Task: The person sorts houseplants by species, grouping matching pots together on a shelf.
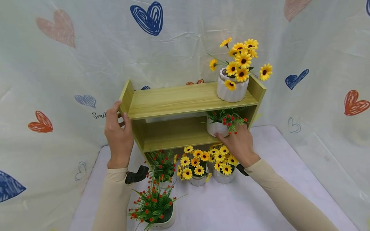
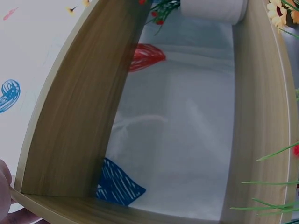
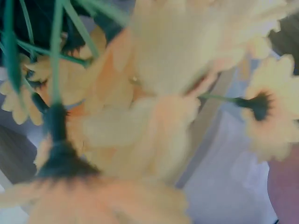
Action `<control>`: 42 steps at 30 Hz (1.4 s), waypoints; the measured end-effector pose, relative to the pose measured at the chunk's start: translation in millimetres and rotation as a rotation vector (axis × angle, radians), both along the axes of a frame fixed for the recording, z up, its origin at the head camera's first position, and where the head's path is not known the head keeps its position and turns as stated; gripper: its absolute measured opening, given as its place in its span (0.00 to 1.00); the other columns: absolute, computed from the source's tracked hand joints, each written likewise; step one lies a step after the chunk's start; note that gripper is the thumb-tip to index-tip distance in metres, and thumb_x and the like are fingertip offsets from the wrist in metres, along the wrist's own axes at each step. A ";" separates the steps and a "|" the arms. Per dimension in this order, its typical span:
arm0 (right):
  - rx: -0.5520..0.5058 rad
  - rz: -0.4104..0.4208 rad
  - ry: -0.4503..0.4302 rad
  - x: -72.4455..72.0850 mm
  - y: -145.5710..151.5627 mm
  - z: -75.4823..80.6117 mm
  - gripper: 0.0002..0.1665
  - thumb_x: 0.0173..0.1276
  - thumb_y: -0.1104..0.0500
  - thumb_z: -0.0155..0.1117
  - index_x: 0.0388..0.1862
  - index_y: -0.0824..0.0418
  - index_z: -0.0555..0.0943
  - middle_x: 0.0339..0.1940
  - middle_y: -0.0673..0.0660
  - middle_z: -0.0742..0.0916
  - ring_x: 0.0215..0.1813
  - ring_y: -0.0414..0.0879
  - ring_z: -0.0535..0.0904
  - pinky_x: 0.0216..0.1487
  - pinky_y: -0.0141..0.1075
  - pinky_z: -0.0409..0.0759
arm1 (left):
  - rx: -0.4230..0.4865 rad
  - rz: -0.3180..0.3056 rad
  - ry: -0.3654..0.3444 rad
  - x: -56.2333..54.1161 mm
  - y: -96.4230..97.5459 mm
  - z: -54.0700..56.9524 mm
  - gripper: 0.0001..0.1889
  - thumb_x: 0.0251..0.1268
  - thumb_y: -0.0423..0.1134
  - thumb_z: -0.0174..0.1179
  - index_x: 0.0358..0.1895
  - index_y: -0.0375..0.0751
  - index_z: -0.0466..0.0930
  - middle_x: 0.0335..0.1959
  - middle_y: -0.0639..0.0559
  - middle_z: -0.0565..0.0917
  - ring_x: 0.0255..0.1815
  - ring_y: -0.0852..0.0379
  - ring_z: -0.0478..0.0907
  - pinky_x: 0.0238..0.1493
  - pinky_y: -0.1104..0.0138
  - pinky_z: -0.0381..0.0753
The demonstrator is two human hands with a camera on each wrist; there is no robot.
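Note:
A two-tier wooden shelf [image 1: 185, 133] stands on the white-covered table. My left hand [image 1: 118, 136] grips its left side panel near the upper board, thumb at the front edge. On the lower board, at the right end, sits a white pot with red flowers [image 1: 215, 127]. My right hand [image 1: 241, 144] holds this pot, thumb low on its front; the other fingers are partly hidden by leaves and flowers. A white ribbed pot of yellow daisies [image 1: 232, 90] stands at the right of the upper board. Blurred yellow petals [image 3: 140, 116] fill the right wrist view.
Under the shelf's front stand two pots of yellow daisies [image 1: 198, 181] and a red-flowered plant [image 1: 162, 166]. Nearer, left of centre, is a white oblong pot with red flowers [image 1: 167, 221]. A heart-printed curtain [image 1: 179, 48] hangs behind.

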State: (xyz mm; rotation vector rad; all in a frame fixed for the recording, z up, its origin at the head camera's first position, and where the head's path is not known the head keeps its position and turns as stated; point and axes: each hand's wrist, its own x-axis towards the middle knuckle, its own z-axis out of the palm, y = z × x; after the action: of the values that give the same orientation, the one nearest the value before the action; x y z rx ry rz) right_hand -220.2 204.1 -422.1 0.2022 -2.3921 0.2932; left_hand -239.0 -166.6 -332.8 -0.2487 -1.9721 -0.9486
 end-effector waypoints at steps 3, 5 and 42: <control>0.073 -0.032 -0.029 11.3 1.9 2.2 0.38 0.62 0.38 0.80 0.25 0.75 0.79 0.32 0.71 0.83 0.36 0.70 0.81 0.40 0.59 0.84 | 0.010 0.003 0.004 -0.4 0.0 0.0 0.20 0.82 0.29 0.50 0.72 0.36 0.74 0.56 0.30 0.80 0.53 0.34 0.83 0.45 0.38 0.88; 0.038 -0.054 -0.092 20.1 3.4 2.2 0.42 0.63 0.39 0.79 0.41 0.81 0.81 0.44 0.75 0.84 0.43 0.70 0.82 0.42 0.58 0.86 | 0.006 0.002 0.005 -0.4 -0.3 0.2 0.20 0.82 0.30 0.51 0.72 0.36 0.74 0.56 0.29 0.80 0.52 0.34 0.83 0.45 0.38 0.88; -0.514 0.116 -0.640 111.7 31.6 -128.4 0.45 0.66 0.66 0.72 0.77 0.72 0.61 0.73 0.74 0.72 0.69 0.70 0.75 0.65 0.65 0.78 | -0.021 -0.017 0.012 -0.3 -1.2 0.0 0.20 0.83 0.31 0.50 0.72 0.34 0.73 0.56 0.29 0.79 0.51 0.33 0.82 0.45 0.41 0.90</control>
State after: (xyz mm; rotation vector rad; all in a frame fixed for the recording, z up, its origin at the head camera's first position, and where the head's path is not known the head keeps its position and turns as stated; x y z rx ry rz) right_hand -108.6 235.8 -550.5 0.0002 -2.8157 1.1547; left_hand -239.3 -167.8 -332.8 -0.2831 -1.9726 -0.9361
